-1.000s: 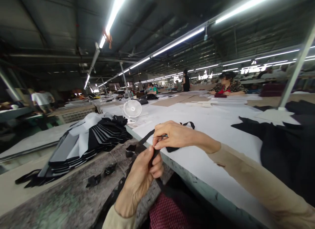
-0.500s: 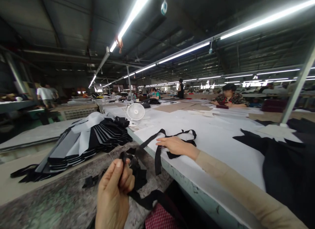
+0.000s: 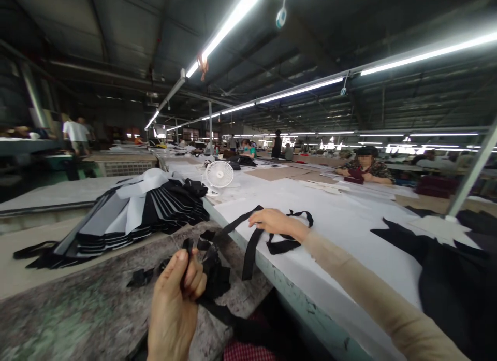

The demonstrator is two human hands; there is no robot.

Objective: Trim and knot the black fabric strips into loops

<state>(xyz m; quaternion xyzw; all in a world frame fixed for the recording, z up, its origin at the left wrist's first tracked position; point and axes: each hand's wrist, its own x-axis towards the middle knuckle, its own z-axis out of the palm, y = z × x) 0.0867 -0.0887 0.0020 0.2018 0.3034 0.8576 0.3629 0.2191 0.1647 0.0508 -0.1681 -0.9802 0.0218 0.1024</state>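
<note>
My left hand [image 3: 176, 299] is raised low in the view, thumb and fingers pinched on a piece of black fabric [image 3: 212, 275] that trails down towards my lap. My right hand [image 3: 272, 221] lies on a black strap [image 3: 252, 242] on the white table [image 3: 341, 231]; the strap's end hangs over the table edge. Its fingers are bent down onto the strap. Small black scraps [image 3: 142, 275] lie on the mottled grey surface [image 3: 77, 309] beside my left hand.
A fanned stack of black, grey and white cut pieces [image 3: 132, 216] lies to the left. A small white fan [image 3: 219, 174] stands further back. Black cloth [image 3: 446, 257] covers the table at right. A person [image 3: 365, 167] sits at a far table; others stand in the distance.
My hands, together on the strap a second ago, have parted: the left drew back with a black piece, the right laid the strap on the white table. The view has tilted up.
</note>
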